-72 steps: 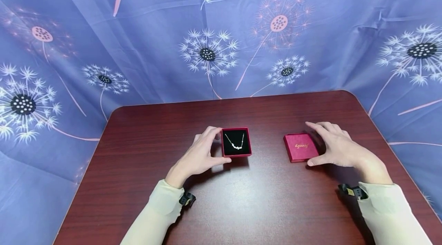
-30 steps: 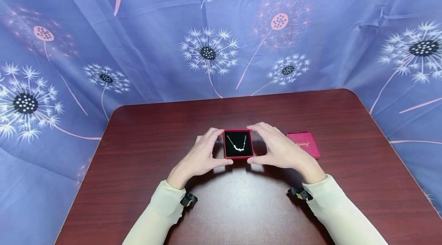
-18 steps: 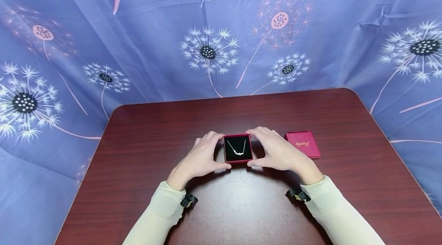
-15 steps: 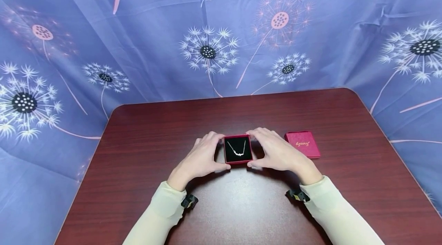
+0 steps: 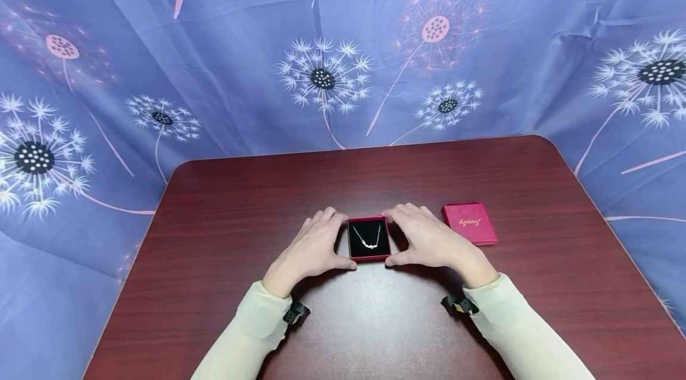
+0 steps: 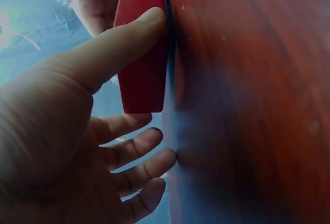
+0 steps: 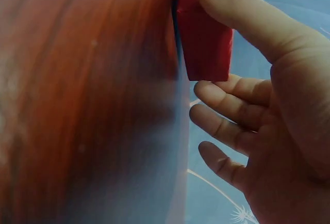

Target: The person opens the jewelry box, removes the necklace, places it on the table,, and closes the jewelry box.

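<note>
A small red jewelry box (image 5: 370, 259) with no lid on it lies between the two hands. Inside, a silver-coloured necklace (image 5: 370, 245) shows against a black pad. The left hand (image 5: 311, 249) grips the box's left side, thumb on the near wall and fingers at the far corner. On the right side the right hand (image 5: 431, 243) holds it the same way. Both wrist views show a thumb against the red wall of the box, whose underside is at or very near the tabletop. Behind the right hand sits the red box lid (image 5: 470, 224), marked with gold lettering.
The dark red-brown wooden table (image 5: 241, 201) has rounded far corners. Behind it and at both sides hangs a blue cloth (image 5: 241, 70) printed with dandelions. A black band (image 5: 296, 313) is on the left wrist, another black band (image 5: 461, 304) on the right.
The right hand has left the lid's side and moved left to take hold of the box. Both hands have since brought the box down and nearer the person. The lid stays in place.
</note>
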A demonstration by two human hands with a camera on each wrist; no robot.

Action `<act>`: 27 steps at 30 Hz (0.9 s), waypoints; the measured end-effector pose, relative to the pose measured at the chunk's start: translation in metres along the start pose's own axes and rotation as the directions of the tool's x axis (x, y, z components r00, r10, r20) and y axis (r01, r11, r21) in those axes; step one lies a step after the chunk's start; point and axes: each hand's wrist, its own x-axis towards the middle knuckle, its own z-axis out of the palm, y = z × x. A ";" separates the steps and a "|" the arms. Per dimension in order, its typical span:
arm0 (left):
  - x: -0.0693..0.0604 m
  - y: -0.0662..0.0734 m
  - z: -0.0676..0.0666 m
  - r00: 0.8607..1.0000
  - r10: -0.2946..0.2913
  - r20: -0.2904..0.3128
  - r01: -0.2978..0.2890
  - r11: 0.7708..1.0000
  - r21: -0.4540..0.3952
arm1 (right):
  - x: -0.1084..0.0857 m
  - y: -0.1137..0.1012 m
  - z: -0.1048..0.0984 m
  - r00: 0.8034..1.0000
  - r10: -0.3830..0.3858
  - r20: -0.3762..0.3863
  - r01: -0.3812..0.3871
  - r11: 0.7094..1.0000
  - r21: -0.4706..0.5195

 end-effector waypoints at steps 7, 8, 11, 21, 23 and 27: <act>0.000 0.001 0.001 1.000 -0.004 0.021 0.004 1.000 0.010 | 0.001 0.000 0.002 1.000 -0.008 0.001 0.008 1.000 -0.012; 0.000 0.000 0.001 1.000 -0.002 0.020 0.001 1.000 0.006 | 0.001 0.000 0.001 1.000 -0.009 0.000 0.009 1.000 -0.011; 0.000 0.000 0.000 1.000 0.009 0.019 -0.009 1.000 -0.019 | 0.000 0.000 0.000 1.000 -0.011 0.004 0.011 1.000 -0.013; 0.000 -0.001 -0.001 0.999 0.034 0.034 -0.028 0.986 -0.166 | 0.001 0.000 0.000 1.000 0.005 0.028 -0.005 1.000 -0.008; 0.000 -0.002 -0.001 0.999 0.036 0.032 -0.031 0.986 -0.162 | 0.001 0.000 -0.001 0.999 0.006 0.032 -0.005 1.000 -0.009; 0.000 -0.002 0.000 0.999 0.040 0.029 -0.035 0.987 -0.158 | 0.000 -0.001 -0.002 0.999 0.014 0.046 -0.014 1.000 0.001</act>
